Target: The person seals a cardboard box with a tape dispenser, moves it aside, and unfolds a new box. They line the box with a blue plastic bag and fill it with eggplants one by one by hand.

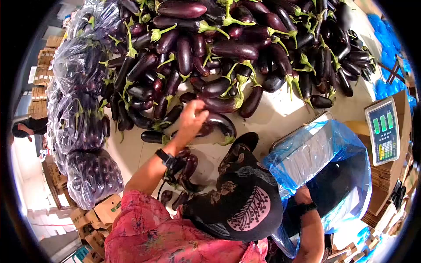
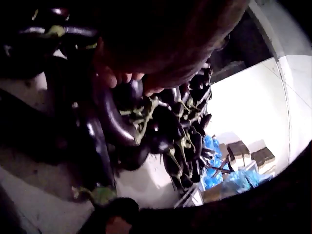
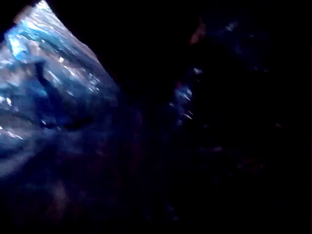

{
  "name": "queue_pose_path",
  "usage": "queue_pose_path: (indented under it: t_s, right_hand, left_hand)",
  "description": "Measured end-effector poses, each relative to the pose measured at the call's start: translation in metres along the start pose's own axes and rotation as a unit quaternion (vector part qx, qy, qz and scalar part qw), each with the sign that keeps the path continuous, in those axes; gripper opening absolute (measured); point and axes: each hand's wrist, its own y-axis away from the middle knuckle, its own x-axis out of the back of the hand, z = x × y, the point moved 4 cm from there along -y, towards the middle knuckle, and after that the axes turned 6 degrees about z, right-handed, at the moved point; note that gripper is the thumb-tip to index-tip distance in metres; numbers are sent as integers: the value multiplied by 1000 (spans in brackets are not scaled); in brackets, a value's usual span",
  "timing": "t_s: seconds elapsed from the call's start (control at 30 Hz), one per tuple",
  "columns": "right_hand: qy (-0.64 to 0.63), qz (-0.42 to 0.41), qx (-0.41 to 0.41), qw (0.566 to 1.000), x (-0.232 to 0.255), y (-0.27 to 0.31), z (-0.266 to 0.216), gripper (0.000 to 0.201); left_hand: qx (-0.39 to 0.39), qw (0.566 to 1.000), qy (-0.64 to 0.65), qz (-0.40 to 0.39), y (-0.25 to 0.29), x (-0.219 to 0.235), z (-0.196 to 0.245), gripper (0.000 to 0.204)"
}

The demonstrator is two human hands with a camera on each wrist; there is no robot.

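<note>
In the head view my left hand [image 1: 193, 120] reaches over the floor at the near side of the eggplant heap, fingers bent. Its fingertips are right at the blunt end of a dark purple eggplant [image 1: 221, 104] with a green stem. The left wrist view has the fingertips [image 2: 126, 78] close over that eggplant [image 2: 117, 122]; whether they grip it I cannot tell. A curved eggplant [image 1: 223, 125] lies just below. My right hand [image 1: 302, 195] is at the mouth of a blue plastic bag [image 1: 335, 136], its fingers hidden by plastic. The right wrist view is mostly dark, with shiny blue film [image 3: 53, 83].
A big heap of eggplants [image 1: 237, 50] spreads across the far side. Clear bags packed with eggplants [image 1: 83, 114] line the left. A digital scale display [image 1: 383, 129] stands at right beside cardboard [image 1: 394, 175]. More eggplants [image 1: 188, 166] lie near the left forearm. A black cap [image 1: 239, 206] shows low in front.
</note>
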Motion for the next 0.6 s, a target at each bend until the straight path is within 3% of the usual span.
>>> queue_pose_path:
  t_s: [0.03, 0.1, 0.17, 0.2, 0.23, 0.3, 0.4, 0.5, 0.53, 0.57, 0.6]
  right_hand:
    - [24, -6, 1, 1000, 9, 4, 0, 43]
    - [80, -14, 4, 997, 32, 9, -3, 42]
    - [126, -14, -4, 992, 61, 5, -7, 42]
    - [137, -26, -28, 990, 74, -1, -12, 41]
    - [98, -81, -145, 981, 89, -4, -12, 41]
    - [134, 21, -125, 983, 49, -17, 33, 35]
    - [90, 14, -97, 991, 26, -32, 29, 32]
    - [42, 4, -71, 997, 5, -38, 22, 29]
    - [27, 1, -68, 997, 1, -38, 21, 28]
    - [16, -1, -62, 998, -2, -39, 19, 27]
    - [6, -2, -61, 998, -2, -39, 18, 26]
  left_hand:
    - [27, 1000, 6, 5, -9, 10, 1, 48]
    - [-18, 993, -117, 29, -36, 7, -13, 61]
    - [-81, 985, -148, 22, -58, -7, -20, 68]
    - [-112, 980, -162, 16, -66, -16, -21, 71]
    - [-64, 986, -153, -17, -74, -29, -25, 73]
    - [5, 993, -108, -46, -85, -46, -32, 77]
    - [-12, 995, -79, -53, -86, -40, -33, 76]
    - [81, 987, 68, -124, -73, -18, -24, 75]
    - [90, 990, 70, -82, -65, -4, -5, 66]
    - [231, 924, 292, -90, -55, -2, -6, 55]
    - [246, 891, 368, -99, -48, 2, 3, 50]
